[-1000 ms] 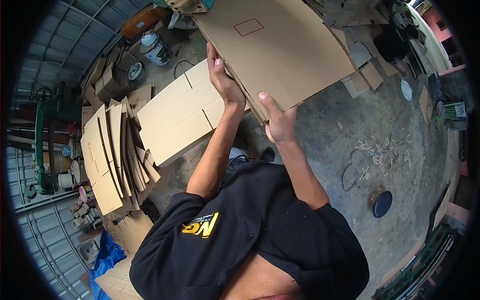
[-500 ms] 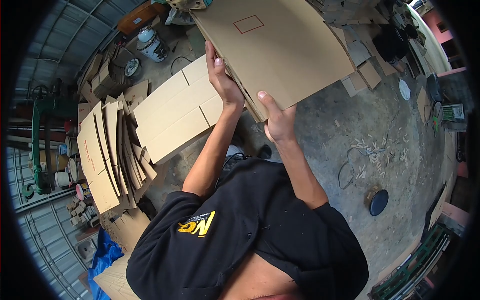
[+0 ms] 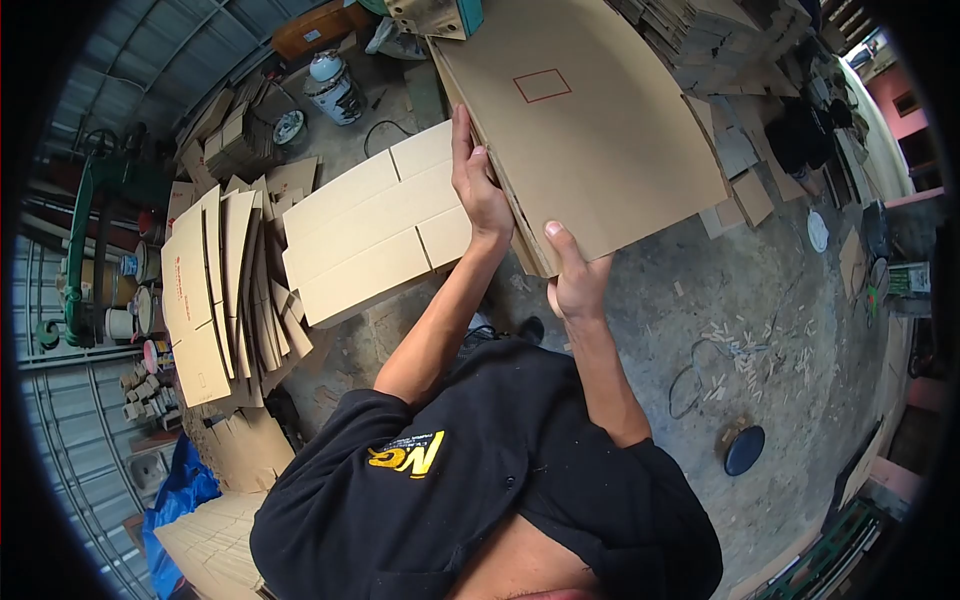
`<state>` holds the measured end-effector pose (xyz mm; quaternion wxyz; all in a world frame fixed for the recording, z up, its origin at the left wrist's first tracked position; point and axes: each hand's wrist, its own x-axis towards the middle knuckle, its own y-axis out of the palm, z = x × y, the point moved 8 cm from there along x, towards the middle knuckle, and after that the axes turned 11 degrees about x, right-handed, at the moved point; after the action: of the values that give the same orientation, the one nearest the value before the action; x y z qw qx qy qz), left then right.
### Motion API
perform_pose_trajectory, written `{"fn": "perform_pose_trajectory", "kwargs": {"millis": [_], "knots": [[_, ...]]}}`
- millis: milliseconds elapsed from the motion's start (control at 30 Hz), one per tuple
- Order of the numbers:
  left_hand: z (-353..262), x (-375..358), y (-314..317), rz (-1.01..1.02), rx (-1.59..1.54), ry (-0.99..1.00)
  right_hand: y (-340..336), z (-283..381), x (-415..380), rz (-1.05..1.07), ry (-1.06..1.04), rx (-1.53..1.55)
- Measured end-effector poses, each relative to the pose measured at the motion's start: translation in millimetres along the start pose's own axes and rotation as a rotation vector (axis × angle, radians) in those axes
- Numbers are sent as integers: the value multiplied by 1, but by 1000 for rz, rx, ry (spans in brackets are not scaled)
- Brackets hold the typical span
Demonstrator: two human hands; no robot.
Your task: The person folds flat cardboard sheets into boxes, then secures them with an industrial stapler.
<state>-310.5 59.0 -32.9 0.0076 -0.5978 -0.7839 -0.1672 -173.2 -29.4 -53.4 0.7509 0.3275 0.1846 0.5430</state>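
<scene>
A brown cardboard sheet (image 3: 610,140) printed with a small red rectangle lies on top of other layers of cardboard, at the upper middle of the head view. Along its left edge my left hand (image 3: 484,195) rests flat, fingers stretched out and palm against the side. My right hand (image 3: 580,280) grips the near corner, thumb on the top face and fingers hidden underneath. At the sheet's far left corner stands a teal machine with a metal plate (image 3: 428,14). Left of my forearm lies a stack of pale cardboard with cut slots (image 3: 370,225).
Slotted cardboard blanks (image 3: 205,290) lean in a fanned pile at left. A round dark blue stool (image 3: 744,450) stands at right, near scattered scraps (image 3: 745,360) on the concrete floor. More cardboard lies at upper right, where another person (image 3: 800,140) is partly visible.
The camera view has shifted, so most surroundings appear lower, and more of the teal machine shows. Both hands keep the same places on the cardboard.
</scene>
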Motion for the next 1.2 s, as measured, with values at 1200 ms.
{"fn": "perform_pose_trajectory", "kwargs": {"millis": [1200], "knots": [[-4,32,-8,17,42,133,20,-16,14,-36,17,20]]}}
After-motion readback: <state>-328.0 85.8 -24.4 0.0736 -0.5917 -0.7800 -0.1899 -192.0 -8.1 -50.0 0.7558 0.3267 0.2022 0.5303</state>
